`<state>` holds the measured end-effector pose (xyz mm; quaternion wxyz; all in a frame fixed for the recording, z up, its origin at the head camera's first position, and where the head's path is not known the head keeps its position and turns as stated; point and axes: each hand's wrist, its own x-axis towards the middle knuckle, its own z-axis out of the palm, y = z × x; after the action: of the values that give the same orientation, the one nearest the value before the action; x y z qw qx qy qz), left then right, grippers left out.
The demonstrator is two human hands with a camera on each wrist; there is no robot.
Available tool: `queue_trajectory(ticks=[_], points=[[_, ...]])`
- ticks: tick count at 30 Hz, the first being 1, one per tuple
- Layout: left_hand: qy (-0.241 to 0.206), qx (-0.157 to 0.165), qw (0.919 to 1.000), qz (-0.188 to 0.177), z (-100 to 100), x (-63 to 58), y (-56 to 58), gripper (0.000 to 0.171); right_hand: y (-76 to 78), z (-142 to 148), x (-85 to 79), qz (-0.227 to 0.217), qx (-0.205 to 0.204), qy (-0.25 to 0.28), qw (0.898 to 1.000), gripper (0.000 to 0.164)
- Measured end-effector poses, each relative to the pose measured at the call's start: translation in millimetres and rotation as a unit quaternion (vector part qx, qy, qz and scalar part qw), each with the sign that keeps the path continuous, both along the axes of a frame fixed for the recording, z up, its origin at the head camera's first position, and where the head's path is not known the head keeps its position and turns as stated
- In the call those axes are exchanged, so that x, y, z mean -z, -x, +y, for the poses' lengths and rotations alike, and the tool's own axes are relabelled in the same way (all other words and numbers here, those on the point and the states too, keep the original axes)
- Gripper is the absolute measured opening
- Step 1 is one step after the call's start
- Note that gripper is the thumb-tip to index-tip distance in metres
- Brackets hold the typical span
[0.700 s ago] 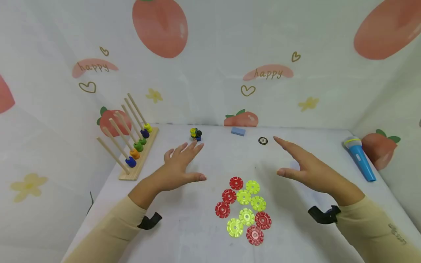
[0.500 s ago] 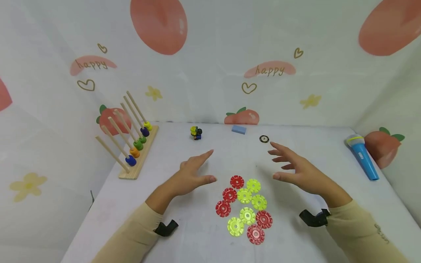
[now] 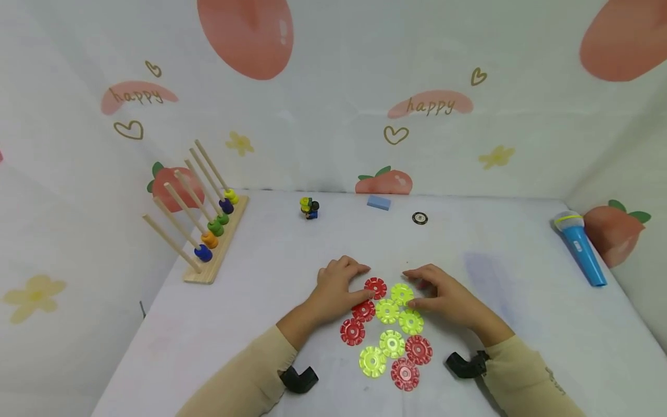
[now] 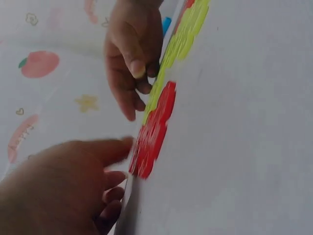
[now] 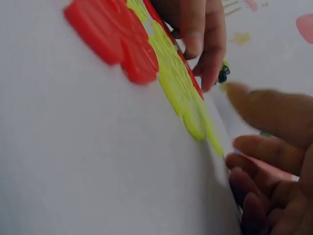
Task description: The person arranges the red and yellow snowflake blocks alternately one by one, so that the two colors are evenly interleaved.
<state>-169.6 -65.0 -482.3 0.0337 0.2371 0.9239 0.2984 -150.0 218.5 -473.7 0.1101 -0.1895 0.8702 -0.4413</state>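
Note:
Several red and yellow-green notched plastic discs lie flat in a cluster on the white table. My left hand point(image 3: 336, 292) is at the cluster's far left, thumb over a red disc point(image 3: 363, 311) and fingers beside the farthest red disc point(image 3: 376, 286). On the other side my right hand point(image 3: 445, 294) has its thumb at the edge of a yellow-green disc point(image 3: 402, 295), fingers reaching past it. Both hands have thumb and fingers spread apart, with nothing between them. The left wrist view shows red discs point(image 4: 151, 137) by the left thumb; yellow-green discs point(image 5: 183, 98) lie near the right hand in the right wrist view.
A wooden peg rack point(image 3: 221, 243) with coloured beads stands at the left. Along the back are a small toy figure point(image 3: 310, 208), a blue block point(image 3: 378, 202) and a black round chip point(image 3: 420, 218). A blue toy microphone point(image 3: 582, 249) lies at the right.
Both hands have moved inward and down from wide apart, reaching the far end of the disc cluster. The discs have stayed in place.

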Motion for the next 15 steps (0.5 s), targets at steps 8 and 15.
queue_trajectory(ticks=[8, 15], points=[[0.008, -0.033, 0.9994, 0.004, 11.1, -1.5, -1.1, 0.038, -7.0, -14.9, -2.3, 0.03, 0.016, -0.061, 0.998, 0.039], [-0.118, -0.027, 0.9914, -0.05, 5.7, -0.7, -1.1, 0.02, -8.9, -17.2, -3.9, 0.006, 0.04, -0.049, 0.998, 0.037]])
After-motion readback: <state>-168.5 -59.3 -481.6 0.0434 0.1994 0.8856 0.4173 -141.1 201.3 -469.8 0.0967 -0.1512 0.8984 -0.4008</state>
